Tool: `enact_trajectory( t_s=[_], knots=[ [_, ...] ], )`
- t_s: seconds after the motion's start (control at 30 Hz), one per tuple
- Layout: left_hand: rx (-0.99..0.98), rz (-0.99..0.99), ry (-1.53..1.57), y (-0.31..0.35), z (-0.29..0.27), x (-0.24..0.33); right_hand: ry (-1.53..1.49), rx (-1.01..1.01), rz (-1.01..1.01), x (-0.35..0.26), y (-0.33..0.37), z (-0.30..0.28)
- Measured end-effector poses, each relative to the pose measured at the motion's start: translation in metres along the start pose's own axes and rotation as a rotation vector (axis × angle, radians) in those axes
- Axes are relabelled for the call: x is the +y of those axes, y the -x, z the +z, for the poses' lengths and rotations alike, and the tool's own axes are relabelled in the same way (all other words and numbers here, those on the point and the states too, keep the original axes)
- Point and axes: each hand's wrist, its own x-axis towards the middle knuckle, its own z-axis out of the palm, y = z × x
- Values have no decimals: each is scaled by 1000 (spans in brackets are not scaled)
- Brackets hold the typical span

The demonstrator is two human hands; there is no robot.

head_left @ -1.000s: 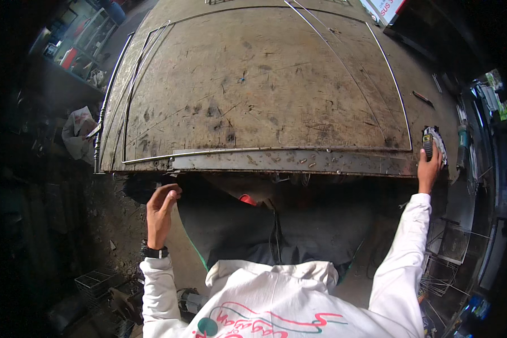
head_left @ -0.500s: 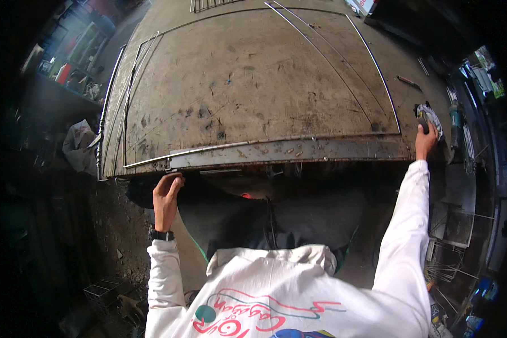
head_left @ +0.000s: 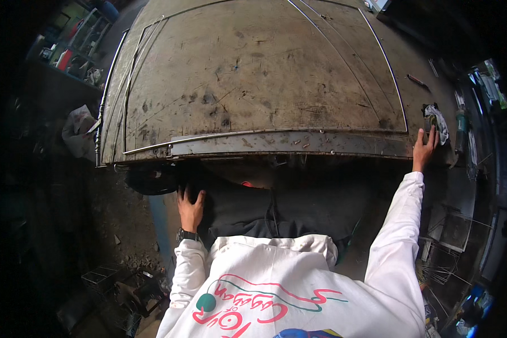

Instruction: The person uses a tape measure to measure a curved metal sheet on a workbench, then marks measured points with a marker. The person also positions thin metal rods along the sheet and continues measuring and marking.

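Observation:
My left hand (head_left: 190,212) lies against my dark trousers just below the table's front edge, fingers spread and nothing in them. At the table's right front corner my right hand (head_left: 425,149) has its fingers apart. Its fingertips reach the near end of a small dark and yellow tool (head_left: 430,119), perhaps a tape measure; whether they touch it is hard to tell. A crumpled white cloth (head_left: 443,130) sits beside that tool. A thin metal rod frame (head_left: 400,96) lies flat on the worn wooden table (head_left: 276,73), with a grey metal strip (head_left: 248,145) along the front edge.
A red and dark pen-like tool (head_left: 417,82) lies at the table's right. Beyond it are a teal cylindrical tool (head_left: 462,129) and several metal rods. Long bars (head_left: 110,84) run along the left edge. A white bag (head_left: 80,132) hangs at the left, near shelving (head_left: 84,45).
My right hand has loosened from the dark and yellow tool and drawn back slightly. My left hand has moved from the table edge down and right onto my trousers.

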Motion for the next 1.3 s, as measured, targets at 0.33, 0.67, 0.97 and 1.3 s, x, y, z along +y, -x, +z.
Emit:
enact_trajectory(
  t_s=[0.33,0.67,0.97,1.3],
  knots=[
    [61,-60,-137,-3,11,15,-25,-55,95,-17,10,-5],
    [46,-59,-209,-10,21,24,-8,-23,61,-15,7,-8],
    [-48,-21,-176,-23,20,19,-23,-55,86,-30,14,-11],
    [-73,164,-277,-24,33,39,-71,5,115,-34,13,-8]
  ],
)
